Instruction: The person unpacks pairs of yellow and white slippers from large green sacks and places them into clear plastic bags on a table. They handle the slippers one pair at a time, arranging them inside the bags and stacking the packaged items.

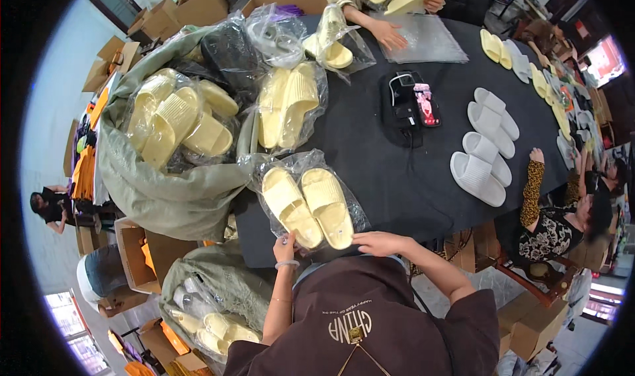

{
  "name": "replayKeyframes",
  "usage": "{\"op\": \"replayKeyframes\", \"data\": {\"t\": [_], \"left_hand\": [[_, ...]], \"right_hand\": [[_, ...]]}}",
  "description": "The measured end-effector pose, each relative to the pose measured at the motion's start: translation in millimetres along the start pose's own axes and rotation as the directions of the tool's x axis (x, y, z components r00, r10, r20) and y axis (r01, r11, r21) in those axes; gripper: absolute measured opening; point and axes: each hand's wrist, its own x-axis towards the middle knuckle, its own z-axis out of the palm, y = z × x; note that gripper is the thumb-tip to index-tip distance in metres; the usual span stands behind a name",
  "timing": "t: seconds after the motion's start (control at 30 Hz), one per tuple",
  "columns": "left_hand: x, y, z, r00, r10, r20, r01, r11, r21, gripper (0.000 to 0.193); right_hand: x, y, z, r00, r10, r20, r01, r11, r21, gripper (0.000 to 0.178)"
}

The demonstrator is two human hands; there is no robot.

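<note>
A pair of pale yellow slippers [329,207] lies side by side in a clear plastic bag [356,212] at the table's near edge, heels toward me. My left hand [285,249] is closed on the bag's near left corner, beside the left slipper's heel. With fingers stretched out, my right hand [380,243] touches the bag by the right slipper's heel. Just beyond lies another bagged yellow pair [289,105]. To the left, a large grey-green woven sack [175,201] stands with its mouth wide, holding several bagged yellow slippers [173,121].
White slippers [481,174] rest on the black-covered table [397,177] at right, near a phone [426,105] and a black device [401,101]. Across the table a person's hand [388,35] lies on stacked clear bags [426,42]. A second sack [221,277] stands low at left.
</note>
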Motion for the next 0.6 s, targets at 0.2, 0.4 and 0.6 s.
{"op": "replayKeyframes", "data": {"t": [0.2, 0.4, 0.6], "left_hand": [[-25, -2, 15, 0.940, -0.229, 0.255, 0.286, 0.934, -0.215, 0.030], [-48, -9, 40, 0.654, -0.322, 0.685, 0.585, 0.789, -0.188, 0.032], [-50, 5, 26, 0.711, -0.417, 0.566, 0.473, 0.879, 0.053, 0.049]], "right_hand": [[40, 3, 9, 0.944, -0.117, -0.308, -0.046, 0.878, -0.476, 0.050], [18, -48, -77, 0.871, 0.288, -0.397, -0.393, 0.894, -0.214, 0.029], [-40, 64, -235, 0.393, 0.356, -0.848, -0.443, 0.881, 0.165, 0.036]]}}
